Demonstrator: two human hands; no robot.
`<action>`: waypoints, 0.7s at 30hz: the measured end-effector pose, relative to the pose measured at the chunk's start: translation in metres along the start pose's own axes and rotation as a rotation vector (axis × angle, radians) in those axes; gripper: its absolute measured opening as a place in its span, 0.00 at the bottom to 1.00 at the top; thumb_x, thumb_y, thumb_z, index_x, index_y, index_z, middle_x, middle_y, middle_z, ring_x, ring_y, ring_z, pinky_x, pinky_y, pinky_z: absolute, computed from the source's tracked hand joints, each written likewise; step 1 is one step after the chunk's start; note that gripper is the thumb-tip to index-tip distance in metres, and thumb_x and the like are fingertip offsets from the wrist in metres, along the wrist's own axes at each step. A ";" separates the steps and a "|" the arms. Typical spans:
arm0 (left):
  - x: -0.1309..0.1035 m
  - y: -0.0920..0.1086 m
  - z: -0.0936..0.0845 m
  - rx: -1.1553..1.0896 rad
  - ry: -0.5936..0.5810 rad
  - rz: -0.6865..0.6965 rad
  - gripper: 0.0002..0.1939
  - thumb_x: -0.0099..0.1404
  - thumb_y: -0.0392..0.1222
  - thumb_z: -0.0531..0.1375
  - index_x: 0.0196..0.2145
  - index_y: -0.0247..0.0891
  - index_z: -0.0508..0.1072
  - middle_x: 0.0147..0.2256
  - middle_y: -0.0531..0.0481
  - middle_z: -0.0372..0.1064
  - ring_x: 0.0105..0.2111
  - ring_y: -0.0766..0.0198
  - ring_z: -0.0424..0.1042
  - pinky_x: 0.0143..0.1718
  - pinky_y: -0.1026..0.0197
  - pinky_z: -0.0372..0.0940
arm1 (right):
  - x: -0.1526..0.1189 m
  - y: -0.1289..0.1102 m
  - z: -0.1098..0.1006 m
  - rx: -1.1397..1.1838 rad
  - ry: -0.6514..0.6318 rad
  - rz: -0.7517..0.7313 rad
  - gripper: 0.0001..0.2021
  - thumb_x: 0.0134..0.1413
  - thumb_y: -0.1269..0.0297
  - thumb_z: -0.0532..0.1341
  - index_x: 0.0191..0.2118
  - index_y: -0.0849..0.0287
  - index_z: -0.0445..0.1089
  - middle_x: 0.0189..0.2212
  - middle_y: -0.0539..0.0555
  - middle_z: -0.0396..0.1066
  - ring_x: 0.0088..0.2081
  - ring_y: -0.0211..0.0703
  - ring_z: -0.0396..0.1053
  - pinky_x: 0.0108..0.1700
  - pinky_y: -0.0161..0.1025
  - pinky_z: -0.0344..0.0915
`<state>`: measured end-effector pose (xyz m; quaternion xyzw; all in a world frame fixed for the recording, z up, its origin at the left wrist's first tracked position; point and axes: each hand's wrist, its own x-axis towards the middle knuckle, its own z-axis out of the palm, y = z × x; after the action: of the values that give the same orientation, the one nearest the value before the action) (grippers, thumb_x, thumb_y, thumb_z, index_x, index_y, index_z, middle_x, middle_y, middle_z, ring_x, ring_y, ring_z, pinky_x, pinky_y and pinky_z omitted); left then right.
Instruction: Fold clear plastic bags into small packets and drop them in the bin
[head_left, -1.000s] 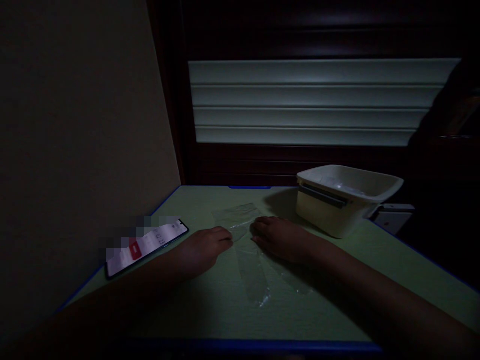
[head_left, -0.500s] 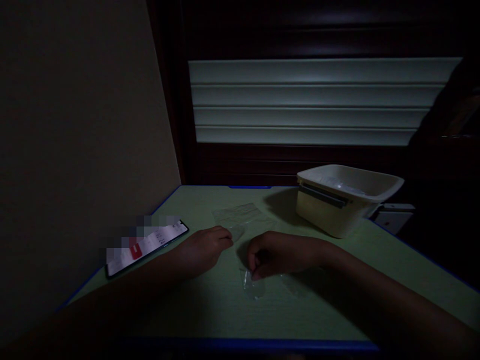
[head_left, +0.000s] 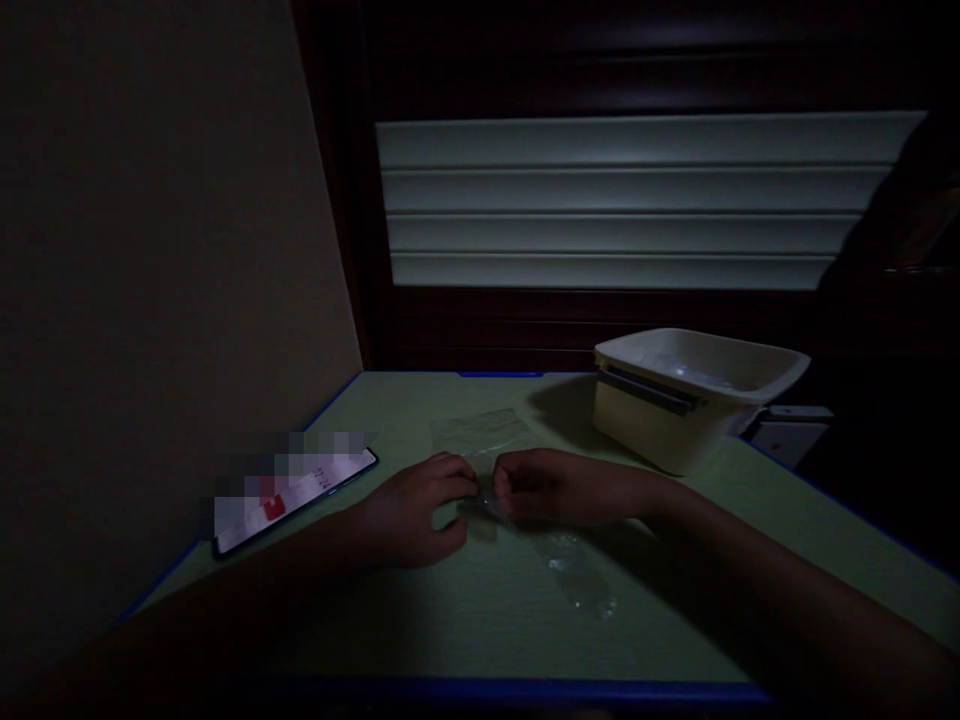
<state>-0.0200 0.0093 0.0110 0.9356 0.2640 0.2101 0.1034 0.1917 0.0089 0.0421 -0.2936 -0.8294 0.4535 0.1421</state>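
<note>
My right hand is closed, its fingertips pinching a thin clear plastic piece above the table. Close to its left side, my left hand has its thumb apart from its fingers, and the fingertips touch or nearly touch the same plastic. Behind both hands a clear plastic bag lies flat. Another crinkled clear plastic piece lies in front of my right hand. The dim light hides where one transparent piece ends and another begins.
A phone with a lit screen lies at the table's left edge. A cream bin holding clear plastic stands at the back right of the green table. Beyond its right edge is a white object.
My right hand has moved back and slightly up, lifting the clear piece off the table front. My left hand has come closer to it, with its thumb now spread from the fingers.
</note>
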 end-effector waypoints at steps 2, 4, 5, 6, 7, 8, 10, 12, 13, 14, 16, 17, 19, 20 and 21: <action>0.001 -0.003 0.002 -0.005 0.013 -0.004 0.09 0.56 0.33 0.57 0.36 0.35 0.71 0.37 0.47 0.64 0.40 0.61 0.64 0.42 0.61 0.61 | 0.000 -0.001 0.000 0.030 -0.007 -0.003 0.03 0.53 0.70 0.53 0.29 0.60 0.57 0.24 0.46 0.57 0.25 0.32 0.54 0.27 0.30 0.55; 0.003 -0.006 0.003 -0.004 0.025 -0.008 0.05 0.59 0.35 0.56 0.33 0.35 0.71 0.35 0.48 0.64 0.39 0.62 0.64 0.41 0.62 0.61 | 0.000 -0.001 -0.001 0.049 -0.010 -0.008 0.03 0.54 0.70 0.53 0.30 0.60 0.57 0.25 0.46 0.57 0.26 0.32 0.55 0.29 0.31 0.56; 0.004 -0.007 0.004 -0.001 0.030 -0.014 0.05 0.61 0.35 0.55 0.32 0.35 0.71 0.34 0.48 0.64 0.38 0.63 0.65 0.40 0.62 0.61 | 0.000 0.000 0.000 0.055 -0.009 -0.011 0.04 0.54 0.69 0.53 0.30 0.60 0.57 0.25 0.47 0.58 0.26 0.32 0.56 0.29 0.31 0.56; 0.004 -0.008 0.004 0.003 0.033 -0.022 0.06 0.62 0.34 0.54 0.31 0.35 0.71 0.33 0.49 0.64 0.37 0.63 0.65 0.39 0.63 0.61 | 0.000 0.001 0.000 0.059 -0.006 -0.013 0.04 0.55 0.68 0.53 0.30 0.60 0.57 0.26 0.47 0.58 0.27 0.32 0.56 0.30 0.31 0.56; 0.005 -0.009 0.004 0.006 0.035 -0.029 0.07 0.63 0.34 0.53 0.30 0.35 0.71 0.32 0.49 0.64 0.36 0.63 0.64 0.38 0.63 0.61 | 0.000 0.002 0.000 0.062 -0.001 -0.014 0.05 0.56 0.67 0.53 0.30 0.61 0.57 0.26 0.47 0.58 0.27 0.32 0.57 0.31 0.31 0.57; 0.005 -0.009 0.004 0.008 0.035 -0.034 0.07 0.63 0.34 0.53 0.30 0.35 0.71 0.32 0.49 0.64 0.36 0.63 0.64 0.38 0.63 0.61 | 0.000 0.003 0.000 0.064 0.006 -0.015 0.05 0.56 0.65 0.53 0.31 0.60 0.57 0.26 0.47 0.58 0.28 0.32 0.57 0.31 0.31 0.57; 0.005 -0.010 0.004 0.012 0.038 -0.041 0.06 0.63 0.34 0.53 0.31 0.35 0.71 0.32 0.49 0.64 0.35 0.64 0.64 0.37 0.63 0.61 | 0.000 0.003 0.000 0.061 0.027 -0.007 0.08 0.58 0.61 0.52 0.32 0.60 0.57 0.26 0.47 0.58 0.28 0.33 0.56 0.30 0.32 0.56; 0.005 -0.009 0.004 0.018 0.043 -0.043 0.06 0.63 0.33 0.54 0.32 0.35 0.70 0.32 0.50 0.63 0.35 0.64 0.64 0.37 0.63 0.61 | -0.001 0.001 -0.001 0.022 0.080 0.019 0.12 0.59 0.56 0.50 0.32 0.60 0.58 0.26 0.47 0.57 0.28 0.34 0.56 0.29 0.32 0.56; 0.005 -0.009 0.004 0.022 0.047 -0.042 0.05 0.63 0.33 0.54 0.32 0.34 0.70 0.32 0.50 0.63 0.36 0.64 0.64 0.38 0.63 0.61 | -0.001 -0.001 -0.001 -0.010 0.115 0.036 0.14 0.59 0.53 0.48 0.32 0.60 0.58 0.26 0.47 0.57 0.28 0.34 0.56 0.30 0.32 0.56; 0.005 -0.008 0.005 0.027 0.052 -0.042 0.05 0.63 0.33 0.54 0.32 0.34 0.70 0.31 0.50 0.63 0.36 0.64 0.64 0.38 0.63 0.60 | -0.002 -0.002 -0.001 -0.042 0.150 0.052 0.17 0.59 0.50 0.47 0.32 0.60 0.59 0.27 0.48 0.57 0.28 0.35 0.56 0.31 0.33 0.57; 0.007 -0.007 0.005 0.040 0.066 -0.046 0.05 0.62 0.32 0.54 0.30 0.34 0.69 0.31 0.51 0.63 0.35 0.64 0.64 0.37 0.63 0.60 | -0.003 -0.004 -0.002 -0.073 0.198 0.070 0.21 0.57 0.45 0.46 0.33 0.61 0.60 0.28 0.49 0.59 0.30 0.36 0.58 0.33 0.35 0.58; 0.007 -0.007 0.005 0.049 0.074 -0.051 0.04 0.62 0.32 0.55 0.29 0.34 0.68 0.30 0.51 0.62 0.34 0.64 0.64 0.37 0.63 0.60 | -0.002 -0.004 -0.002 -0.069 0.209 0.068 0.23 0.55 0.43 0.47 0.34 0.61 0.60 0.29 0.50 0.59 0.31 0.37 0.58 0.34 0.35 0.58; 0.009 -0.006 0.006 0.070 0.091 -0.062 0.05 0.62 0.32 0.55 0.28 0.34 0.67 0.29 0.52 0.62 0.33 0.64 0.63 0.35 0.64 0.60 | -0.001 -0.002 -0.002 -0.051 0.222 0.073 0.23 0.52 0.42 0.50 0.37 0.61 0.60 0.29 0.50 0.61 0.30 0.37 0.59 0.31 0.35 0.59; 0.010 -0.006 0.007 0.083 0.100 -0.068 0.06 0.62 0.32 0.55 0.27 0.34 0.66 0.28 0.52 0.62 0.33 0.64 0.63 0.35 0.64 0.60 | 0.000 0.001 -0.002 -0.057 0.234 0.076 0.22 0.51 0.44 0.53 0.39 0.61 0.59 0.28 0.50 0.61 0.29 0.37 0.60 0.29 0.34 0.59; 0.010 -0.007 0.007 0.097 0.108 -0.073 0.06 0.62 0.33 0.55 0.27 0.34 0.66 0.28 0.52 0.61 0.33 0.64 0.63 0.34 0.64 0.60 | 0.002 0.004 -0.002 -0.076 0.254 0.079 0.21 0.50 0.47 0.56 0.40 0.61 0.59 0.26 0.49 0.62 0.28 0.36 0.60 0.27 0.33 0.58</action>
<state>-0.0122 0.0197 0.0057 0.9166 0.3130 0.2436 0.0513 0.1925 0.0134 0.0400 -0.3863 -0.8092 0.3859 0.2168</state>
